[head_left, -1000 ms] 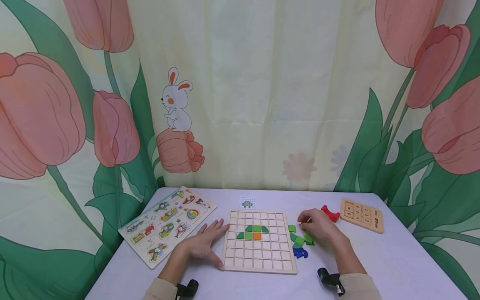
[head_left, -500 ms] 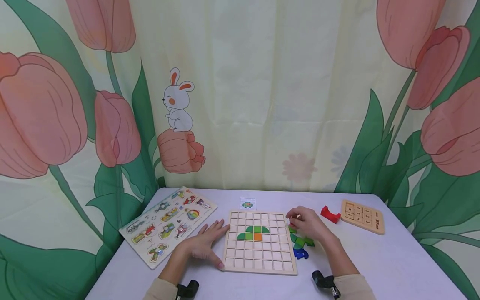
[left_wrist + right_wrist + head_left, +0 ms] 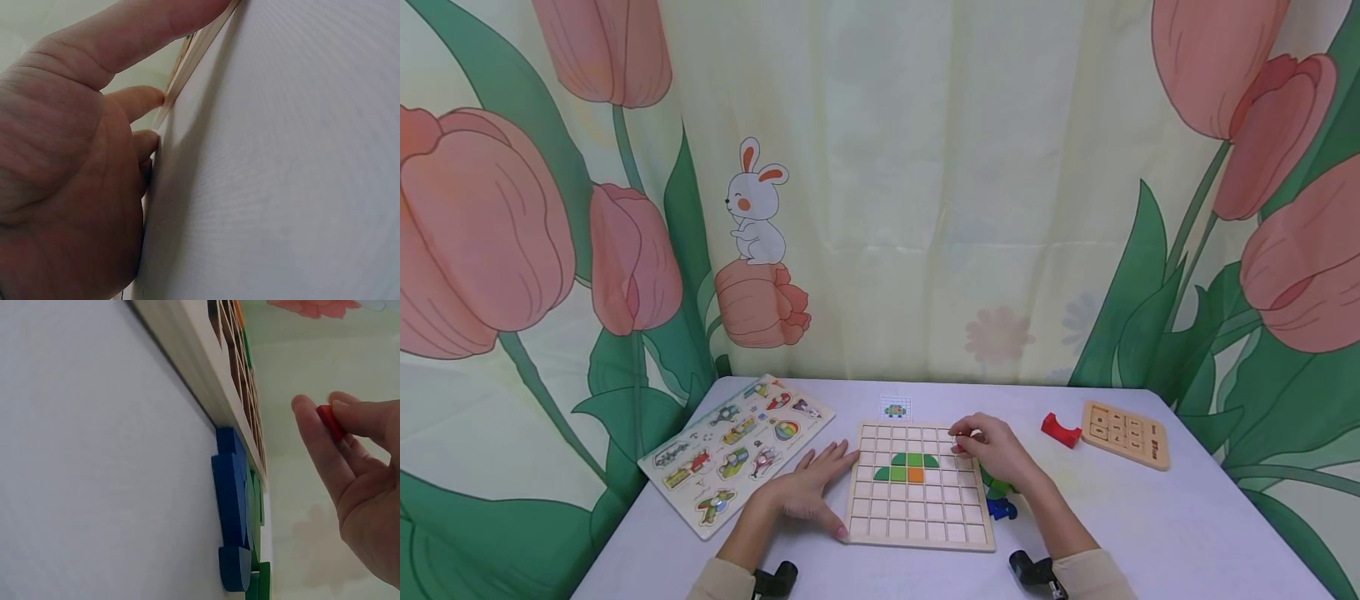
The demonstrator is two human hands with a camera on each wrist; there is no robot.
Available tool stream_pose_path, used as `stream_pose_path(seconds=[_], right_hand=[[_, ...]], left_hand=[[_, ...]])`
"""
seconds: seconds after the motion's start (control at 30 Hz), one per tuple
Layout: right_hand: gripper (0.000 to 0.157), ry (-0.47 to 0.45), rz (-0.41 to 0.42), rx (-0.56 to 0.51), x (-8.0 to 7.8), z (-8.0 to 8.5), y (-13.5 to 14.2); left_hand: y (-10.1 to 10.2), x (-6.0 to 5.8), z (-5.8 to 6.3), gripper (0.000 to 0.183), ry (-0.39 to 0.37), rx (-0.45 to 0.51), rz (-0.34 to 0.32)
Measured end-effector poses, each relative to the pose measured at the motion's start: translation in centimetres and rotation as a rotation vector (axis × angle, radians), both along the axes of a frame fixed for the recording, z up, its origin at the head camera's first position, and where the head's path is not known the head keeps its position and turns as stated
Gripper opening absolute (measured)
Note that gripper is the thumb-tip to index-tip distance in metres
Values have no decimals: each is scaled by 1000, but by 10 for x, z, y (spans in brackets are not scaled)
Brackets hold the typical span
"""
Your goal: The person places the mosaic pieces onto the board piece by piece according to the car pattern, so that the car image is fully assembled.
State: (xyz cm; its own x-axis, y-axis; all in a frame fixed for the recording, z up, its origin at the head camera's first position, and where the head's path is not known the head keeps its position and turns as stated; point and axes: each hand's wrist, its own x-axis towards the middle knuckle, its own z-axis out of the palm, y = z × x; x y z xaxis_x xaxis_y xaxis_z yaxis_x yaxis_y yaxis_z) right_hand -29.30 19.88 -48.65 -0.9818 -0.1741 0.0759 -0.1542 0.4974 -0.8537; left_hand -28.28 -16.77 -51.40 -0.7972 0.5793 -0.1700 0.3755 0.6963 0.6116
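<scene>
A wooden grid board [image 3: 917, 527] lies flat on the table, with several green tiles [image 3: 913, 457] and one orange tile [image 3: 915, 474] set in its cells. My left hand [image 3: 808, 490] rests at the board's left edge, fingers spread, thumb by the near corner. In the left wrist view, the thumb and fingertips lie right along the wooden rim [image 3: 187, 75]. My right hand [image 3: 996, 448] is over the right part of the board. It pinches a small red block [image 3: 331, 422] between thumb and fingers, as the right wrist view shows.
Blue blocks [image 3: 1002, 508] and green blocks [image 3: 996, 486] lie against the board's right edge. Farther right are a red curved piece [image 3: 1061, 430] and a wooden number board [image 3: 1124, 432]. A picture puzzle board [image 3: 736, 450] lies left; a pattern card [image 3: 895, 407] sits behind the grid.
My right hand has moved left from beside the loose blocks to over the board, carrying the red block. The left hand has stayed at the board's edge.
</scene>
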Motion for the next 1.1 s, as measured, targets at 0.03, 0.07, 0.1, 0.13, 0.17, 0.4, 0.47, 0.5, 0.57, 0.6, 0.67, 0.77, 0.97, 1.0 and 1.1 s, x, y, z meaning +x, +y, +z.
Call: stream_pose_path(seconds=[0.03,0.07,0.1,0.13,0.17,0.4,0.47,0.5,0.57,0.6,0.67,0.77,0.97,1.0,1.1], right_hand=[[20,-6,4,-10,0,0,-2],[20,-11,8,-19,0,0,-3],[20,-12,12,-24,0,0,-4],[19,-11,13,-27,0,0,-5],[19,-10,15,-31,0,0,-6],[18,65,32,10,1,0,-9],[17,96,46,33,1,0,-10],[17,106,53,42,1,0,-10],[17,116,66,55,2,1,-10],[17,119,75,59,2,1,-11],[17,116,89,72,3,1,-11],[17,120,119,85,4,1,-12],[17,97,167,79,5,-1,-15],[17,91,172,79,5,-2,-15],[17,91,202,78,5,-4,-17]], left_hand=[[0,0,0,128,0,0,0],[0,0,0,128,0,0,1],[1,0,1,128,-1,0,2],[1,0,1,128,-1,-3,3],[1,0,1,128,-2,-5,4],[3,0,2,128,-3,-19,8],[3,0,2,128,-7,-17,12],[3,0,2,128,-8,-16,13],[3,1,2,128,-9,-12,14],[3,1,2,128,-8,-11,14],[2,1,2,128,-7,-10,13],[2,1,2,128,-4,-11,16],[2,1,2,128,-4,-4,11],[2,2,2,128,-3,-4,10],[2,1,2,128,-2,-5,9]])
